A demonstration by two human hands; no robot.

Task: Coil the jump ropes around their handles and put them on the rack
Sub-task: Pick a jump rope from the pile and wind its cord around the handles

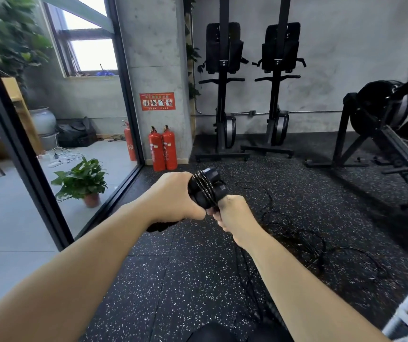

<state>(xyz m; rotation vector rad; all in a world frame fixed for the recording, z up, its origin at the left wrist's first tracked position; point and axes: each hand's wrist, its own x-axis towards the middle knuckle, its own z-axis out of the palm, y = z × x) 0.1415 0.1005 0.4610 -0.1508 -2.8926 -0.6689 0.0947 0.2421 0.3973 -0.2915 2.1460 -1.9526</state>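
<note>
Handles [210, 174], two and black, sit pressed side by side just above frame centre, with several turns of thin cord [205, 187] crossing them. The left hand [173, 197] wraps them from nine o'clock, fingers curled tight. The right hand [232, 214], at five o'clock from the bundle, is closed on the cord where it leaves the wraps. The loose length trails over the speckled floor [185, 280] toward four o'clock; whether it is one rope or several cannot be told. The cord looks light, springy and slick, and will likely unwind unless kept taut, so the rigid handles are the surer hold. Three red fire extinguishers [157, 149] stand at eleven o'clock, two upright machines [222, 95] at one.
</note>
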